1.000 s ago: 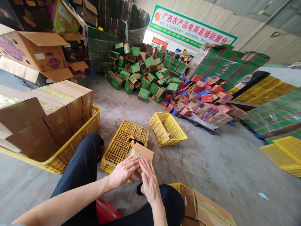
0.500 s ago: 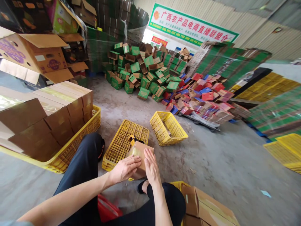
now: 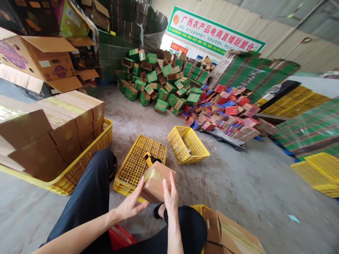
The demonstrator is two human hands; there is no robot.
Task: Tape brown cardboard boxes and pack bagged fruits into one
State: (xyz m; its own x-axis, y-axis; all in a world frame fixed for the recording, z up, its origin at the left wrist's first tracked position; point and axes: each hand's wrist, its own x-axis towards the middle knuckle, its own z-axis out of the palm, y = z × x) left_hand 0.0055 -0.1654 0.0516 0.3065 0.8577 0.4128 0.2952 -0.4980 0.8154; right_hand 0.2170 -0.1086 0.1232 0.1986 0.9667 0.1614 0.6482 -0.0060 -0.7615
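Note:
A small brown cardboard box point(image 3: 158, 180), with shiny clear tape across its top, sits between my hands over the near end of an upturned yellow crate point(image 3: 131, 164). At its left side is my left hand point(image 3: 130, 204), fingers stretched along the edge and the thumb apart below. My right hand point(image 3: 171, 197) lies against the right side, thumb on the near face and fingers along the far edge. Together the hands hold the box. Just behind it, a black and yellow tape dispenser point(image 3: 150, 158) rests on the crate.
On the left, a large yellow crate point(image 3: 71, 180) holds several brown boxes point(image 3: 76, 120). A smaller yellow basket point(image 3: 186, 148) stands beyond my right hand. More cartons point(image 3: 233, 234) sit by my right knee, and a red object point(image 3: 120, 238) lies between my legs. Green cartons point(image 3: 161, 106) are heaped behind.
Both hands have slid from the box's taped top to its sides. The left hand has moved down and left, its fingers and thumb spreading. More of the taped top now shows.

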